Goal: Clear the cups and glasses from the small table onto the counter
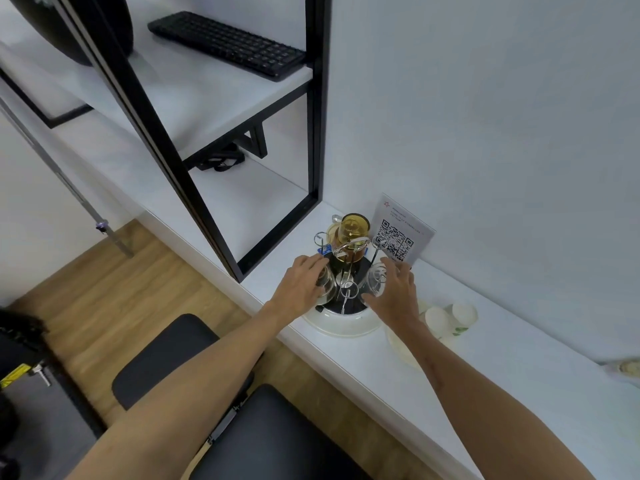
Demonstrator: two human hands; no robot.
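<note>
A round white-rimmed tray (341, 329) with a wire cup rack (348, 271) stands on the white counter (450, 382). A clear glass (325, 284) hangs upside down on the rack's left side, and my left hand (303, 280) is wrapped around it. Another clear glass (375, 280) sits upside down on the right side, with my right hand (396, 292) around it, fingers partly spread. A glass teapot (351, 233) with amber liquid stands behind the rack.
A QR-code sign (398, 233) leans on the wall behind the teapot. Two paper cups (450, 317) lie on a pale plate right of my right hand. A black-framed shelf (313, 133) holding a keyboard (225, 43) rises left. Black stools (194, 362) stand below.
</note>
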